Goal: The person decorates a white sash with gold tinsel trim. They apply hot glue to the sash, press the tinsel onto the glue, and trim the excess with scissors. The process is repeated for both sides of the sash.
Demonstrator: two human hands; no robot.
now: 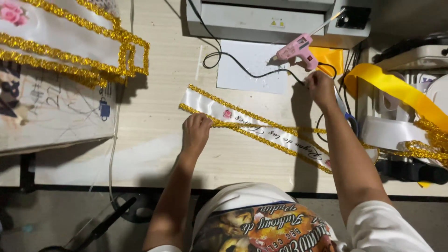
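While the wooden table [154,154] carries everything, the white sash with gold glitter trim [252,125] serves as landmark; its long axis runs diagonally from upper left to lower right; the left hand [196,132] presses on its near gold edge, fingers curled down onto the trim; the right hand [321,87], beyond the sash's far edge, closes around a black cord [242,67] just below the pink glue gun [296,50]; the left hand is nearer the sash. Beyond the sash stands a grey machine [261,16] bearing a small yellow triangular warning label [273,22]; right of it lies yellow ribbon [396,88]; a small pink rose [227,113] marks the sash.
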